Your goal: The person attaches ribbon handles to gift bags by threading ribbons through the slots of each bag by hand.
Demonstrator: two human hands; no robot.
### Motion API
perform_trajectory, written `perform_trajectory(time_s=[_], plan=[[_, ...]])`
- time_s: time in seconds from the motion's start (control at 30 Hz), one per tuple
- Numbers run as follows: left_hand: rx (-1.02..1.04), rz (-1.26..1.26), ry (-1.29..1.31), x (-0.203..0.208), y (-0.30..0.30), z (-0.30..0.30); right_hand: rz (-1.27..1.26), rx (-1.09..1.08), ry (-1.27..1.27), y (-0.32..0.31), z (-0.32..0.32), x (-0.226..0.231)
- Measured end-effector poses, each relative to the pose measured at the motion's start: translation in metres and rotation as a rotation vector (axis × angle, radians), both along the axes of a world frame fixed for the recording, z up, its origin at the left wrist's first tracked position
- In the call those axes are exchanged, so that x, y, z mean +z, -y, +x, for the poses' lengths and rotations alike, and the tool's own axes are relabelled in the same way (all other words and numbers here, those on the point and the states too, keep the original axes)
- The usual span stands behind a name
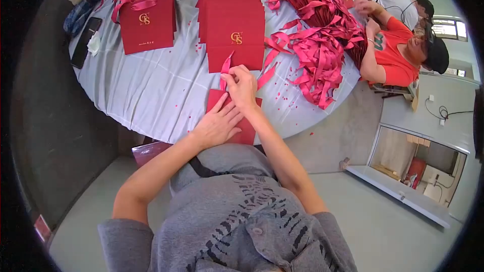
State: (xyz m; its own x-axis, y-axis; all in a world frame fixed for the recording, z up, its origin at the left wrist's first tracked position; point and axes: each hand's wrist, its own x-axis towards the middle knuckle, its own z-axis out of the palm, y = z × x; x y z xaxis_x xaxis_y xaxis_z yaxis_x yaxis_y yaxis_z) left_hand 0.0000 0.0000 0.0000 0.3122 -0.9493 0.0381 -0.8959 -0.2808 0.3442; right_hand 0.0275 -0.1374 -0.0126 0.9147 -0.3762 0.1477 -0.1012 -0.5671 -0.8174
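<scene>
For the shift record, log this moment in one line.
left hand: flat on red bag | right hand: pinching pink ribbon | beyond: overlapping red bags | to right: heaped pink ribbons

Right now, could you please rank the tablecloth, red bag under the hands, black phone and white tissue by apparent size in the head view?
1. Tablecloth
2. Red bag, partly hidden
3. Black phone
4. White tissue
</scene>
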Motion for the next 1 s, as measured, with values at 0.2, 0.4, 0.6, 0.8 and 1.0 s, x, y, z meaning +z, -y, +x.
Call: perform_trajectory(time_s=[0.2,0.4,0.6,0.8,1.0], plan=[[-0.013,-0.038,-0.014,-0.001,0.002,0.003,-0.021,-0.069,0.036,-0.003,0.001,0.002],[0.014,-0.036,-0.032,-0.002,-0.004,0.002,0.083,-0.158,0.018,0.016,-0.007,0.032],[0.017,-0.132,-0.074,0.01,-0.003,0.002,0.052,-0.15,-0.311,0.067,-0.072,0.02],[0.085,-0.332,-0.188,0.005,-0.008,0.0,0.157,-0.172,-0.242,0.047,-0.091,0.01],[0.152,-0.546,-0.179,0.038,-0.005,0.002,0.589,-0.102,-0.204,0.053,-0.095,0.092]])
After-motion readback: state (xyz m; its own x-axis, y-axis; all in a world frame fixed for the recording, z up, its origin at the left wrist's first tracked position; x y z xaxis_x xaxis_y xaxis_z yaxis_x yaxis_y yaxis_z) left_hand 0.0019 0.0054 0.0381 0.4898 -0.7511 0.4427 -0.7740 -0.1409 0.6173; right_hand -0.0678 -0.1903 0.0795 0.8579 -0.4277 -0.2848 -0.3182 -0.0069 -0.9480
